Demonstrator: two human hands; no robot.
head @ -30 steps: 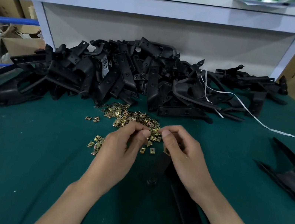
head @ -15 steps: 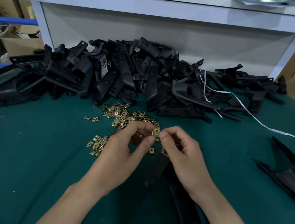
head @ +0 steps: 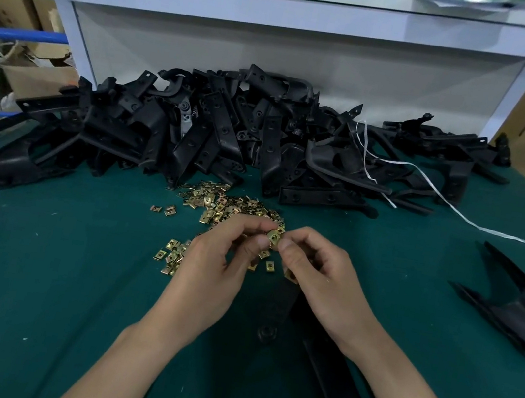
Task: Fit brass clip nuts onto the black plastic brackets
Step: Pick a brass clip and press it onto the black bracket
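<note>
Closer together than before, I see left hand and right hand both pinching one brass clip nut mid-frame.

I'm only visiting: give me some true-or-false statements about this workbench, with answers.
1. The left hand and right hand both pinch one small brass clip nut. True.
2. The heap of black plastic brackets lies nearest the person. False: it lies at the far side of the green table mat.
3. Loose brass clip nuts lie scattered on that mat. True.
4. The thin white strap trails leftwards. False: it trails right.
</note>
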